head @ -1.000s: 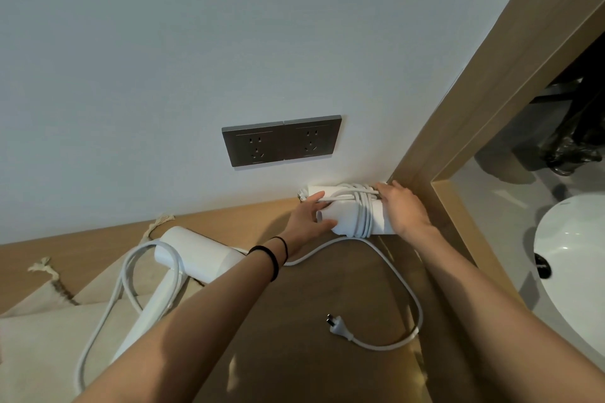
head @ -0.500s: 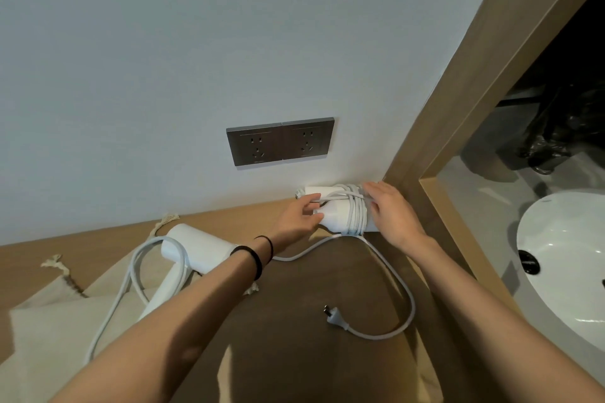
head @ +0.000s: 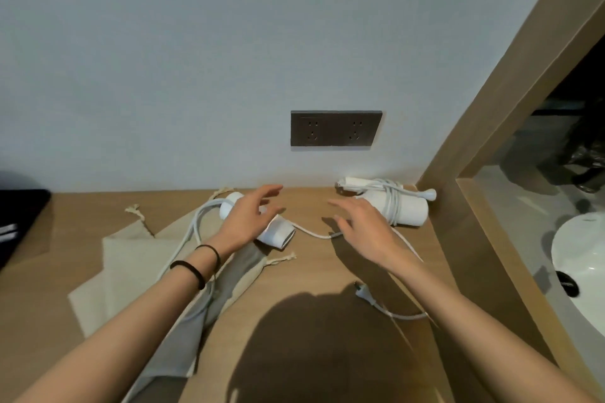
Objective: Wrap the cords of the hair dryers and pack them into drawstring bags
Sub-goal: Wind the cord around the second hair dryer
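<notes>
Unwrapped hair dryer (head: 278, 234) lies under left hand (head: 248, 222); wrapped dryer (head: 404, 211) just beyond right hand (head: 363, 229). All fingers (head: 268, 193) apart, gripping nothing.

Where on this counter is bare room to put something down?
Bare counter lies under the sockets, between the loose dryer and the wrapped dryer, and in front, between the bags and the plug. The cord crowds the right side.

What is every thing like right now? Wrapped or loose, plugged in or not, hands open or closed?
Right dryer, cord wrapped round it.
Left dryer, cord loose, lying partly on the bags.
Plug, unplugged, lying loose.
Sockets, nothing plugged in.
Bags, flat, nothing packed yet.
Left hand, open, over the left dryer.
Right hand, open, holding nothing.
</notes>
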A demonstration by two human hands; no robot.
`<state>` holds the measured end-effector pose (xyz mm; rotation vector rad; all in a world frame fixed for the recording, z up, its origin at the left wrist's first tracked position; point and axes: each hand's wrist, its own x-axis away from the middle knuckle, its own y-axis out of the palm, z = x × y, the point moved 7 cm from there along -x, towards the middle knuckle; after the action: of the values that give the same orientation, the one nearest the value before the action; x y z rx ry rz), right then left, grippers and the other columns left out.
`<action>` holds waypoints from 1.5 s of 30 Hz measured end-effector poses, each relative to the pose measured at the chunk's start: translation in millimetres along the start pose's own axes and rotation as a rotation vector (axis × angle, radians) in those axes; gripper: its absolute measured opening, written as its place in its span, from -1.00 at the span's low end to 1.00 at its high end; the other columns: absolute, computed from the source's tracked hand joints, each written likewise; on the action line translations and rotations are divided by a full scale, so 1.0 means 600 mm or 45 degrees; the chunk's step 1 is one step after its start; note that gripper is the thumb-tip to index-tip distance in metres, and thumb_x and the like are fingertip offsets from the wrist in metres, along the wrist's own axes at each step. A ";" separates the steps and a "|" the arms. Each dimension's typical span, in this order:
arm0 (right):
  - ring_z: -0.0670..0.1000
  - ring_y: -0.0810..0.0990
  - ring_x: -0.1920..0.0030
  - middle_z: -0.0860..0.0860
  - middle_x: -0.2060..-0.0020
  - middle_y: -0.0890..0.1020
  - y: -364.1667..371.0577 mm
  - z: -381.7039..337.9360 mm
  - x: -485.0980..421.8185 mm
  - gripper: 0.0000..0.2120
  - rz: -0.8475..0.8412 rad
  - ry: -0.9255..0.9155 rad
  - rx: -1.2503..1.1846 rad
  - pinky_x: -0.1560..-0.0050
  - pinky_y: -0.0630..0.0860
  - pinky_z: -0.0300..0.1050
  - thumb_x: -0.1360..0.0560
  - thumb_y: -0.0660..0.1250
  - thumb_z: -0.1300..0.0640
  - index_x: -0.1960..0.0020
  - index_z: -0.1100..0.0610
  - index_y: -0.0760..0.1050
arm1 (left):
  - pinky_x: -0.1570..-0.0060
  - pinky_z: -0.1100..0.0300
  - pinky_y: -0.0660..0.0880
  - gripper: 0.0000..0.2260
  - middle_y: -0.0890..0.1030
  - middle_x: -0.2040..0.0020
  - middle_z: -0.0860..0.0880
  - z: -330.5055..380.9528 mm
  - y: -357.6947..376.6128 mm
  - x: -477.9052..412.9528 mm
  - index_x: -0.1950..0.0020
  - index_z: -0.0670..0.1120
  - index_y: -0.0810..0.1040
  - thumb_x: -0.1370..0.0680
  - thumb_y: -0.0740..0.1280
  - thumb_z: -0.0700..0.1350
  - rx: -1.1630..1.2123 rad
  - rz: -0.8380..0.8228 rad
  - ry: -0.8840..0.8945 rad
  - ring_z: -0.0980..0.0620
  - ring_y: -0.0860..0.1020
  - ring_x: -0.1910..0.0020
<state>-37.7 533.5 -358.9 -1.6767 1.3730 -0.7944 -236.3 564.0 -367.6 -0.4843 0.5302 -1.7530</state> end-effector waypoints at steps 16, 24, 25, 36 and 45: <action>0.26 0.23 -0.40 0.09 -0.50 0.18 0.241 -0.115 -0.099 -0.33 -0.430 0.119 0.030 -0.41 0.17 0.12 -0.55 0.22 0.02 -0.55 -0.01 -0.04 | -0.36 -0.06 0.26 -0.31 0.30 -0.48 -0.05 -0.257 -0.036 0.188 -0.55 0.05 0.11 -0.48 0.19 0.26 -0.564 -0.068 -0.370 -0.12 0.27 -0.41; 0.25 0.37 -0.26 0.21 -0.32 0.30 0.245 -0.071 -0.073 -0.20 -0.490 0.221 -0.047 -0.21 0.38 0.07 -0.45 0.35 -0.01 -0.52 0.04 -0.05 | -0.05 0.05 0.41 -0.71 0.63 -0.07 -0.05 -0.237 -0.054 0.164 -0.34 0.01 0.48 -0.63 0.16 -0.07 -0.361 0.071 -0.356 -0.10 0.53 -0.05; 0.23 0.40 -0.24 0.19 -0.30 0.32 0.241 -0.060 -0.064 -0.19 -0.488 0.271 -0.060 -0.17 0.41 0.05 -0.41 0.38 -0.03 -0.51 0.08 0.01 | -0.06 0.08 0.41 -0.72 0.62 -0.10 -0.02 -0.233 -0.055 0.161 -0.31 0.00 0.51 -0.64 0.15 -0.07 -0.298 0.070 -0.383 -0.08 0.53 -0.08; 0.03 0.54 0.07 0.04 0.05 0.55 0.154 0.037 -0.007 -0.39 -0.372 0.609 -0.042 0.22 0.51 -0.12 -0.19 0.50 -0.13 -0.10 0.17 0.44 | -0.03 0.06 0.53 -0.63 0.62 -0.10 -0.07 -0.160 -0.012 0.148 -0.36 -0.07 0.42 -0.56 0.30 -0.07 -0.232 -0.062 -0.395 -0.05 0.59 0.00; 0.12 0.57 0.02 0.09 0.01 0.60 -0.021 -0.019 0.006 -0.45 0.004 0.455 -0.057 0.10 0.55 -0.01 -0.26 0.49 -0.11 -0.11 0.14 0.44 | -0.11 0.13 0.43 -0.33 0.35 -0.40 -0.12 -0.042 -0.032 0.118 -0.55 -0.09 -0.02 -0.54 0.27 -0.21 -0.266 0.033 -0.185 -0.11 0.50 -0.18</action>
<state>-40.8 529.0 -342.6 -1.6184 1.6434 -1.1090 -282.4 502.1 -373.3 -0.7427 0.6159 -1.6308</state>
